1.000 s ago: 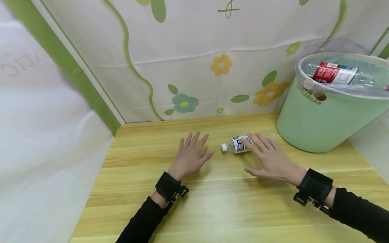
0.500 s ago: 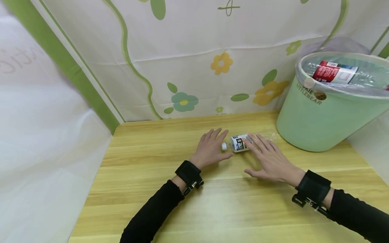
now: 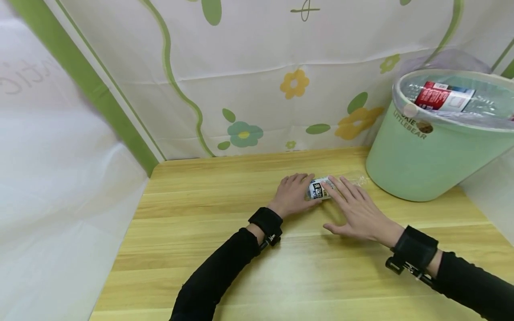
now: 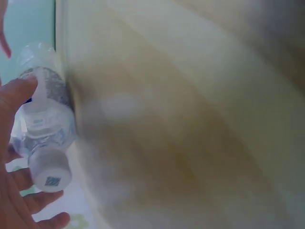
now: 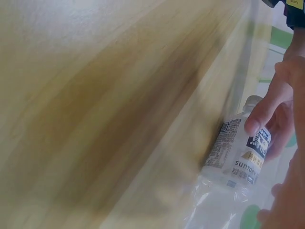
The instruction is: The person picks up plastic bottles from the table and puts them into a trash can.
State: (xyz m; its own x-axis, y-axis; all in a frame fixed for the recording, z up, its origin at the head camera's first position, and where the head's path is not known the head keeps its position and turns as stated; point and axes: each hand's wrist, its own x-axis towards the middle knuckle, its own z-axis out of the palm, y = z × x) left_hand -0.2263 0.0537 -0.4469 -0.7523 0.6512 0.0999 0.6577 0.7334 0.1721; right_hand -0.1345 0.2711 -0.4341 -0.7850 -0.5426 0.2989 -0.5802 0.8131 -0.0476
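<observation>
A clear plastic bottle (image 3: 318, 190) with a white cap and a printed label lies on its side on the wooden table (image 3: 192, 249). My left hand (image 3: 292, 195) grips it at the neck end, covering the cap in the head view. In the left wrist view the thumb lies over the bottle (image 4: 45, 117), with the fingers on its other side around the cap end. The thumb meets the label of the bottle (image 5: 236, 148) in the right wrist view. My right hand (image 3: 358, 215) is spread with straight fingers over the label and base end; contact is unclear.
A pale green bin (image 3: 421, 156) with a clear liner stands on the right, just beyond the bottle's base. Inside it lies a bottle with a red label (image 3: 437, 96). A flower-patterned cloth (image 3: 249, 67) hangs along the table's back edge, a white one (image 3: 60, 178) at left.
My left hand has moved right across the table onto the bottle's cap end and taken hold there. The right hand and the bottle have stayed nearly in place.
</observation>
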